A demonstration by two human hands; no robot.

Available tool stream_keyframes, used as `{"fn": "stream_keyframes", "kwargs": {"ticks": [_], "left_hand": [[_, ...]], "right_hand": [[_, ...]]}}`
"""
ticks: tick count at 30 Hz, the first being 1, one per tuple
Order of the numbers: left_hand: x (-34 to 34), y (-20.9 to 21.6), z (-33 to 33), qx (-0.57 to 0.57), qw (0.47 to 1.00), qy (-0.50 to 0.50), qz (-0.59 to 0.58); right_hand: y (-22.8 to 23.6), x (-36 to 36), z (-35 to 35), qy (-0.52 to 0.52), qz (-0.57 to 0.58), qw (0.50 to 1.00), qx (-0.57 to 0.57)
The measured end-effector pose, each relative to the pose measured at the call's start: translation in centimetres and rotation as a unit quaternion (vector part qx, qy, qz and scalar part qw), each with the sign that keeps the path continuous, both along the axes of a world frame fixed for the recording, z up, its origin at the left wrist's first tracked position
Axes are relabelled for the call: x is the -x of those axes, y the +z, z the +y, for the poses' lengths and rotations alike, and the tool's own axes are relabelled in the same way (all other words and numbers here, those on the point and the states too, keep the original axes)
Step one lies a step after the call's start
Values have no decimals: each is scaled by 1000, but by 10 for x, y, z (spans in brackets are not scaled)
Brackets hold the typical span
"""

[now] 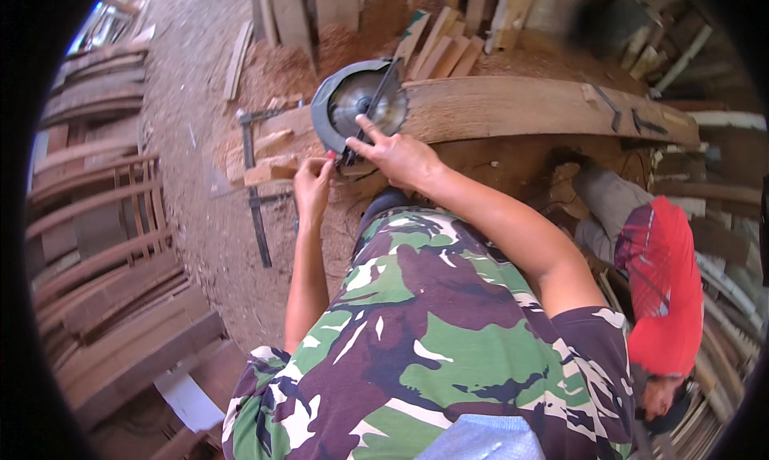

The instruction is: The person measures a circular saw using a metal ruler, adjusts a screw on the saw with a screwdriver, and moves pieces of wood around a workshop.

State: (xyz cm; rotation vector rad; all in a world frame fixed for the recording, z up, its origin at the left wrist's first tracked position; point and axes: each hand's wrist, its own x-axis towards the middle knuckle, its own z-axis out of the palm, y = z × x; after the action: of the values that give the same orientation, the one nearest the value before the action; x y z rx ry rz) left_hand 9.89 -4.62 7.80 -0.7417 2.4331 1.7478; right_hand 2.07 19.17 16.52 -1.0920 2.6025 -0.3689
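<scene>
A circular saw [322, 111] with a dark grey guard lies on a wooden workbench, its round metal blade [392, 111] facing up. A thin dark bar [384, 83] crosses the blade. My right hand [400, 159] reaches over the saw with a finger stretched to the blade's centre and another digit at the guard's near edge. At the saw's near left side, my left hand [312, 179] is closed in a pinch at a small red piece [331, 155]. Whether that piece belongs to the saw I cannot tell.
A long curved plank [513, 107] runs rightward, with dark metal clamps [649, 123] at its far end. Left of the saw stands a bar clamp [256, 211]. Wood offcuts [448, 51] lie behind. A person in red [665, 276] bends at the right. Stacked timber [120, 300] lines the left.
</scene>
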Motion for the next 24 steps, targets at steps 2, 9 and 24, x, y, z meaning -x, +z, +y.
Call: {"fn": "stream_keyframes", "kwargs": {"ticks": [2, 9, 24], "left_hand": [[10, 11, -2, 92, 987, 77, 103], [108, 39, 21, 394, 812, -318, 291], [118, 22, 26, 468, 754, -383, 256]], "right_hand": [[-6, 1, 1, 1, 13, 1000, 12], [-5, -2, 5, -7, 125, 991, -42], [25, -17, 104, -175, 158, 964, -120]]}}
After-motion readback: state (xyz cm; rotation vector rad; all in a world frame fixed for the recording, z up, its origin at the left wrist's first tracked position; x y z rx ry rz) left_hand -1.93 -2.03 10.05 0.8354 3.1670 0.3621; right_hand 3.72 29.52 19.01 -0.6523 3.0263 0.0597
